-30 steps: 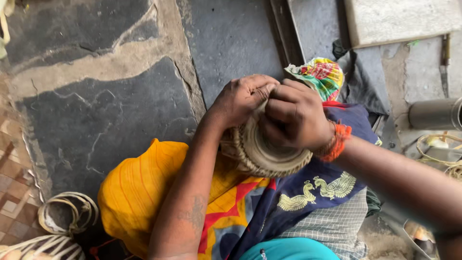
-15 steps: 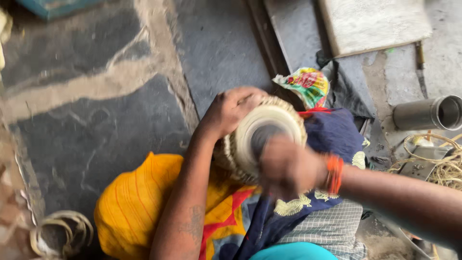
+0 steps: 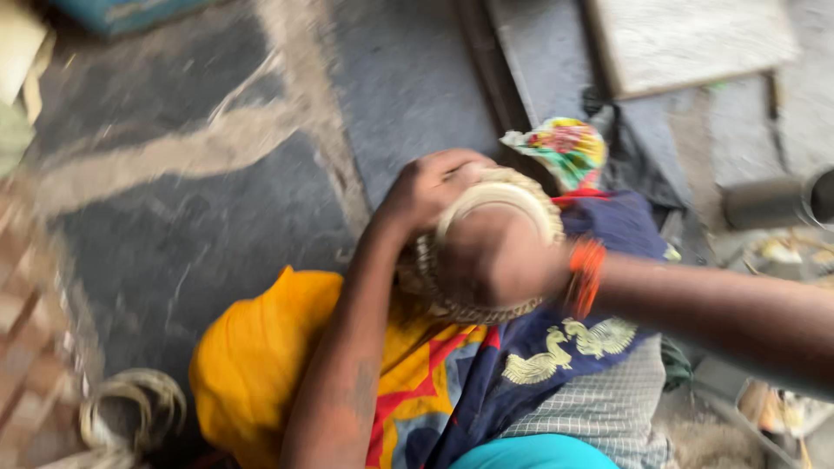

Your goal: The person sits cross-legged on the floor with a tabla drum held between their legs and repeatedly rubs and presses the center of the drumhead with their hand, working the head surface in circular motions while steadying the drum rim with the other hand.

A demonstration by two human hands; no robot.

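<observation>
In the head view, heavily blurred, a small round woven basket [image 3: 486,252] of pale fibre is held at the centre of the frame, above a lap draped in yellow, red and blue printed cloth [image 3: 417,373]. The left hand [image 3: 430,187] is wrapped over the basket's upper left rim, its fingers curled closed around the edge, apparently so that the piece is steadied from the far side. The right hand [image 3: 499,256] is set against the basket's open face, covering most of it, with an orange bangle [image 3: 586,274] at the wrist; whether its fingers are pinched on a strand or merely pressed flat cannot be told through the blur. The basket thus lies between the two hands, its rim showing as a pale arc above the right hand and a coiled edge below it. A coil of pale fibre [image 3: 130,408] is seen at the lower left on the dark stone floor [image 3: 200,217], a colourful cloth bundle [image 3: 560,148] just beyond the basket, and a grey pipe [image 3: 773,200] at the right edge.
</observation>
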